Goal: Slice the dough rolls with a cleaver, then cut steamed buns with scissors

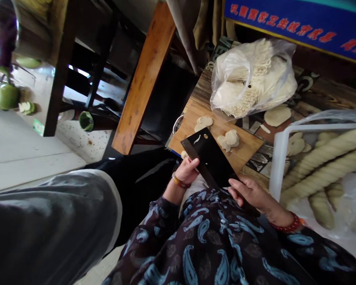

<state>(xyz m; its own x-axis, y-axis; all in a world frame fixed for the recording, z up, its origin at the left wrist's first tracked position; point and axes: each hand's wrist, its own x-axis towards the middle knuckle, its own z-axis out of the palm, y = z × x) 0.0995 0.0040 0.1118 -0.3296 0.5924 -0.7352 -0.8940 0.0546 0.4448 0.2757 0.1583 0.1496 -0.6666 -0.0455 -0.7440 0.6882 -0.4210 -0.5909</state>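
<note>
Along a wood-print table beneath a blue banner with red characters, a person in a paisley blouse sits with a wooden bench off to the left. At the far right, a translucent plastic tub holds long, twisted dough ropes, which appear uncut, so much of the dough seems left to work. A clear plastic bag higher on the table bulges with pale dough strands, apparently a finished batch. Just below it lies a wooden cutting board, bearing small clusters of dough pieces, and a flat dough round rests on the table beside the board. A black cleaver sits partly over the board, its blade raised clear of the dough. The right hand closes around the dark handle, while the left hand pinches the blade's edge between its fingers.
</note>
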